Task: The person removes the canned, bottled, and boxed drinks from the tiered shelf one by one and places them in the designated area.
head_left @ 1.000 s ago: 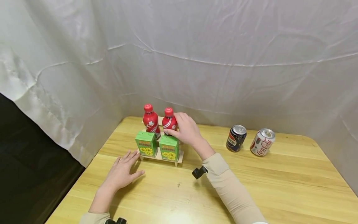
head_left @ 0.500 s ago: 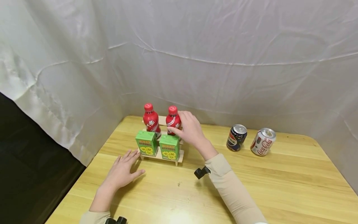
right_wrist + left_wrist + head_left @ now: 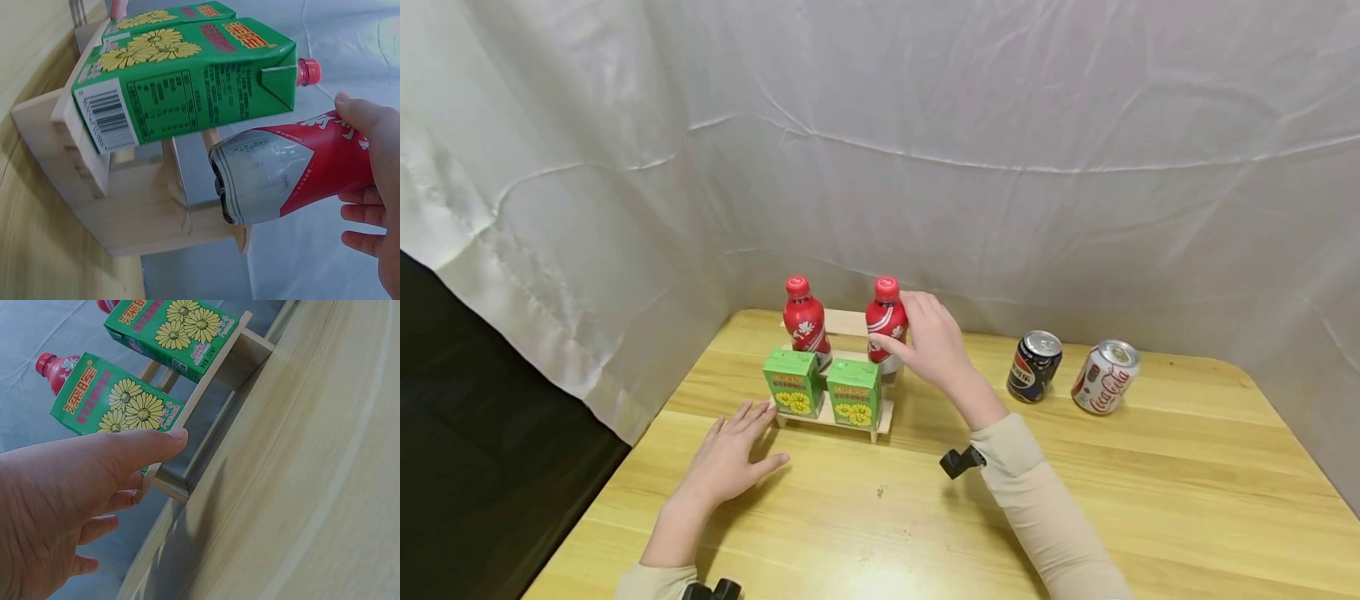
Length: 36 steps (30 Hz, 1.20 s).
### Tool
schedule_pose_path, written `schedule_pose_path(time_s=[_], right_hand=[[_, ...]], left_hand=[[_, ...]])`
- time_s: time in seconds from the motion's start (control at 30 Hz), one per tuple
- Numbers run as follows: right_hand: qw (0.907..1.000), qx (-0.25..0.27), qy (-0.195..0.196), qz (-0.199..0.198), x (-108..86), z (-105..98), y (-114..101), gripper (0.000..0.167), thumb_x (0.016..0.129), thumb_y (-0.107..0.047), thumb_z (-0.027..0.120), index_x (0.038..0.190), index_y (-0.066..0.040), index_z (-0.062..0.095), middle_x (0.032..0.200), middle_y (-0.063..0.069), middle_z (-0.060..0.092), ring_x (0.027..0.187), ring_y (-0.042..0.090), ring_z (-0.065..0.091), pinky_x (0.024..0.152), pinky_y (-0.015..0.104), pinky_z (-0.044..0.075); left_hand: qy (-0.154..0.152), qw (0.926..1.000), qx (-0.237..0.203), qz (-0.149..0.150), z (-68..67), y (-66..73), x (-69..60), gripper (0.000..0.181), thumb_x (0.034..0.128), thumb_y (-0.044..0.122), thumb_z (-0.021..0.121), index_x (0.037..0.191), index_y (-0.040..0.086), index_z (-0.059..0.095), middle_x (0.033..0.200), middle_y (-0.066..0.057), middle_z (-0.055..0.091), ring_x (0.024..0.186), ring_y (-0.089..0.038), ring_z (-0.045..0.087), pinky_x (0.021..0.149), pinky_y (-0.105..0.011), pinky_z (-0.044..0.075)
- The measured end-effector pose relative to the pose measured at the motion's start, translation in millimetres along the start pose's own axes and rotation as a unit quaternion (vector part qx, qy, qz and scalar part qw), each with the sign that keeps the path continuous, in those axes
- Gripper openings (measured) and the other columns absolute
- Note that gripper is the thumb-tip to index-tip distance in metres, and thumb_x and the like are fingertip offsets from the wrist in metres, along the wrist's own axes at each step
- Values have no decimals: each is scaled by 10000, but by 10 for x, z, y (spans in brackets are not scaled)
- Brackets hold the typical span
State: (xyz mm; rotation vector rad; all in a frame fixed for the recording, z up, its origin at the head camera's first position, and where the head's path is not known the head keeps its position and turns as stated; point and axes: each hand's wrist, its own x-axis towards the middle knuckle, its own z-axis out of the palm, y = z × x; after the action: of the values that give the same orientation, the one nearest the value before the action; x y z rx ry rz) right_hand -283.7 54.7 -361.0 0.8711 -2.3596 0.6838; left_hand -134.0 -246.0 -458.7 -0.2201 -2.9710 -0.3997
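My right hand grips a red-capped plastic drink bottle with a red label, thumb on one side and fingers on the other. In the right wrist view the bottle's base shows beside the upper step of a small wooden tiered rack; contact there is hard to tell. A second red bottle stands at the rack's left. Two green drink cartons with yellow flowers sit on the front step. My left hand lies with fingers extended, fingertips touching the rack's front left corner.
A dark Pepsi can and a silver Coca-Cola can stand upright on the wooden table, right of the rack. Pale cloth hangs behind the table. Black material lies beyond its left edge.
My right hand has moved the gripped bottle rightward and slightly up in the head view, from behind the right carton toward the rack's right end. The left hand has stayed still.
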Motion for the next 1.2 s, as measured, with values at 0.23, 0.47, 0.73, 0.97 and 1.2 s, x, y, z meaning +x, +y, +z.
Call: schedule_pose_path(time_s=[0.23, 0.47, 0.73, 0.97, 1.2], right_hand=[[9998, -173, -15, 55, -88, -104, 93, 649, 832, -501, 720, 1270, -56, 544, 1203, 119, 619, 1157, 277, 567, 989, 444, 498], [9999, -162, -12, 50, -227, -245, 178, 646, 823, -490, 733, 1260, -48, 556, 1203, 130, 623, 1157, 289, 569, 982, 454, 505], [9998, -134, -127, -25, -399, -441, 295, 612, 818, -462, 743, 1236, -52, 564, 1199, 114, 616, 1160, 272, 558, 969, 448, 501], [9991, -395, 2, -175, -566, -591, 420, 606, 789, -453, 770, 1190, -42, 578, 1168, 127, 620, 1114, 282, 573, 917, 446, 526], [9982, -515, 180, -261, -753, -692, 573, 617, 741, -413, 816, 1161, -25, 582, 1136, 146, 626, 1083, 298, 585, 877, 465, 543]], left_hand=[[-16, 10000, -10, -9, -8, 1, 3, 792, 856, 532, 667, 1477, 105, 423, 1551, -121, 390, 1443, -402, 318, 1138, -694, 215], [-59, 10000, 6, -15, 2, 4, 2, 799, 855, 543, 660, 1477, 102, 421, 1556, -121, 378, 1444, -401, 317, 1140, -691, 216], [-37, 10000, -8, -3, -8, 3, 5, 797, 858, 528, 666, 1478, 93, 418, 1553, -133, 381, 1442, -408, 317, 1140, -691, 213], [-35, 10000, 32, 3, -12, -1, 22, 798, 859, 539, 660, 1481, 104, 415, 1554, -126, 383, 1447, -401, 312, 1143, -687, 214], [-26, 10000, 40, -8, 3, -7, 8, 799, 858, 546, 657, 1481, 108, 417, 1554, -120, 384, 1447, -396, 314, 1144, -683, 220]])
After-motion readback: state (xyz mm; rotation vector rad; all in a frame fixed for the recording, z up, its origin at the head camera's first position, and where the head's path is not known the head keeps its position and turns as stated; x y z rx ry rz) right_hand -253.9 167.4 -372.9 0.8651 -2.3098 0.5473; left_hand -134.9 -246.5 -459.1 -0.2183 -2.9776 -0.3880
